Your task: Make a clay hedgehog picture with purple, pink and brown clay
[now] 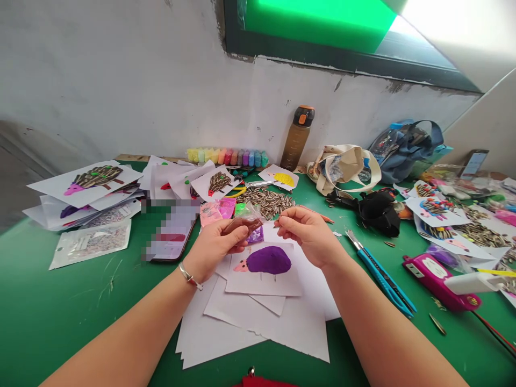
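My left hand (226, 239) is closed around a clear plastic packet of brown modelling clay (242, 223). Just to its right, my right hand (300, 228) has thumb and fingertips pinched together; whatever they hold is too small to make out. Below both hands lies a card with a hedgehog picture (269, 260), its body covered in purple clay, its face pink and its two legs only drawn lines. The card rests on several sheets of white paper (258, 333). Behind my hands are packets of pink clay (215, 210) and a purple packet (256, 234).
A pile of striped sunflower seeds (272, 201) lies beyond my hands. At left are a phone (173, 231) and stacked hedgehog cards (84, 180). Blue cutters (381, 274) and a magenta glue gun (437, 277) lie at right. A brown bottle (297, 140) stands against the wall.
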Available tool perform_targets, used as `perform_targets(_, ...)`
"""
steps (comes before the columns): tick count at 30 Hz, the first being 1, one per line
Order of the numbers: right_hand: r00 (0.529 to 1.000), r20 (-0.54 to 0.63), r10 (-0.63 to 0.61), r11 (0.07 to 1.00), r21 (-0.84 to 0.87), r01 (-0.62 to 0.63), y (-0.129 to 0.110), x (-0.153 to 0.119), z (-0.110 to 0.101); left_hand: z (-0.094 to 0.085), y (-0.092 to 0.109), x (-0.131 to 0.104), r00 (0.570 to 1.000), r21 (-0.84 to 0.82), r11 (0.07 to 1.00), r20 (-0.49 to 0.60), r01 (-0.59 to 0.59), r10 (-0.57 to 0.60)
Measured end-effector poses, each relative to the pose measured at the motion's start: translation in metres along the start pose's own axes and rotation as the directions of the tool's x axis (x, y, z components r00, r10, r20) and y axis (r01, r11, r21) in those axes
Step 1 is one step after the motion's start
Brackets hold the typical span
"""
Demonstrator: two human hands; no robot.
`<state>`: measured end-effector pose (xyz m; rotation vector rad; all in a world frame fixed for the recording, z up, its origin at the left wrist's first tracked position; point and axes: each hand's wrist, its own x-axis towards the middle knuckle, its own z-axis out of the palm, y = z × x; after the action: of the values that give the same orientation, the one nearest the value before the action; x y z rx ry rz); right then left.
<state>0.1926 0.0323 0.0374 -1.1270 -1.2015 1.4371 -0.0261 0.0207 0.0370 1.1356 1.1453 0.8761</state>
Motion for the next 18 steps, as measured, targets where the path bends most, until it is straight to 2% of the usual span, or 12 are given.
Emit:
perform_targets(5, 0.998, 0.052, 0.019, 0.998, 0.059, -0.022, -0.0014, -0.003, 0.0051, 0.0005, -0.0018, 0.0013, 0.998, 0.024, 0.997, -0.014, -0.067, 0.068)
perform_targets(12, 0.999, 0.022, 0.022, 1.0, 0.015, -0.023, -0.002, -0.0048, 0.0072, -0.0023, -0.0022, 0.0011, 0.979, 0.352, 0.919, -0.023, -0.18, 0.2)
perform_targets(18, 0.999, 0.031, 0.009, 1.0, 0.011, -0.01, -0.0015, -0.0045, 0.0091, -0.0014, 0.001, -0.0003, 0.966, 0.494, 0.844, -0.03, -0.209, 0.256)
